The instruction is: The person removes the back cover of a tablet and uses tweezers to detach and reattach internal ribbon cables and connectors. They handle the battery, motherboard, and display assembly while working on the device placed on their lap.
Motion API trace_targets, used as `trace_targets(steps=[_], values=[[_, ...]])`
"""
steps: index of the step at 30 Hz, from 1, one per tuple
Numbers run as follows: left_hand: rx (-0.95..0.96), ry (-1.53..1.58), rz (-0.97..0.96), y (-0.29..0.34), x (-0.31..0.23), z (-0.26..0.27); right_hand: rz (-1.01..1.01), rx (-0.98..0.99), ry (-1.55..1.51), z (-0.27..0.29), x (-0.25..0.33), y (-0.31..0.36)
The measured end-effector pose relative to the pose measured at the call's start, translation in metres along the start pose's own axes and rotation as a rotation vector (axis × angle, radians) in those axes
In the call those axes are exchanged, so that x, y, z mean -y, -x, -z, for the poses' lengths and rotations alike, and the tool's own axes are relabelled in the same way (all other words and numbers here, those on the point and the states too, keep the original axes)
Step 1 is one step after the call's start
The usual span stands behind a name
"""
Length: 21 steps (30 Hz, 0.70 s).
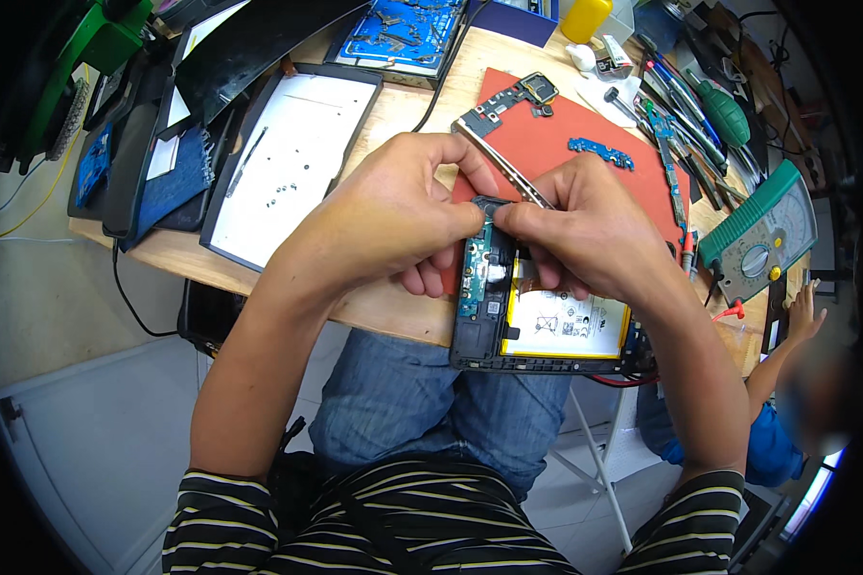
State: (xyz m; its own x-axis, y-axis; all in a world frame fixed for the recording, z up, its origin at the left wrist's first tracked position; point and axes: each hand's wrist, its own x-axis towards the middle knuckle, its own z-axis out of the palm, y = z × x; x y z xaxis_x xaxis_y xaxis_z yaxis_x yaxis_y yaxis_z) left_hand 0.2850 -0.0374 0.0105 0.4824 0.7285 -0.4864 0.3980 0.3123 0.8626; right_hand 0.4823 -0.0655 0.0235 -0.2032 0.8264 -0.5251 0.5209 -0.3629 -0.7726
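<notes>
An opened tablet (475, 343) tilts over the table's near edge, its insides facing me. It shows a white battery (585, 331) with yellow edges and a green circuit board (472, 283) along its left side. My left hand (398, 206) is closed at the tablet's far left corner, thumb pressed on its rim. My right hand (594, 225) is closed beside it, thumb on the same far edge and fingers curled over the battery. A slim pale strip (508, 171) with a row of dots runs up to my right hand; whether that hand grips it is hidden.
On the red mat (585, 105) lie a dark frame part (532, 91) and a blue circuit board (599, 151). A white-lined tray (288, 144) with tiny screws stands left. Tools (686, 110) and a green multimeter (762, 240) crowd the right. Another person's hand (805, 311) shows far right.
</notes>
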Motion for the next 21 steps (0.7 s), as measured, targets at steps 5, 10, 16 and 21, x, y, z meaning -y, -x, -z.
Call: trace_targets(steps=[5,10,16,21], values=[[0.036,0.014,-0.009,0.0009,-0.0025,0.0025,-0.011,0.009,0.063,-0.0037,0.0057,-0.0022],[0.024,0.009,0.013,0.0004,-0.0032,0.0002,-0.048,0.020,0.055,-0.0022,0.0105,-0.0015],[0.039,0.013,-0.004,0.0005,-0.0040,0.0026,-0.087,0.026,0.054,-0.0017,0.0082,-0.0041],[0.058,0.040,-0.010,-0.0006,-0.0035,0.0039,-0.076,0.035,0.054,-0.0004,0.0064,-0.0051]])
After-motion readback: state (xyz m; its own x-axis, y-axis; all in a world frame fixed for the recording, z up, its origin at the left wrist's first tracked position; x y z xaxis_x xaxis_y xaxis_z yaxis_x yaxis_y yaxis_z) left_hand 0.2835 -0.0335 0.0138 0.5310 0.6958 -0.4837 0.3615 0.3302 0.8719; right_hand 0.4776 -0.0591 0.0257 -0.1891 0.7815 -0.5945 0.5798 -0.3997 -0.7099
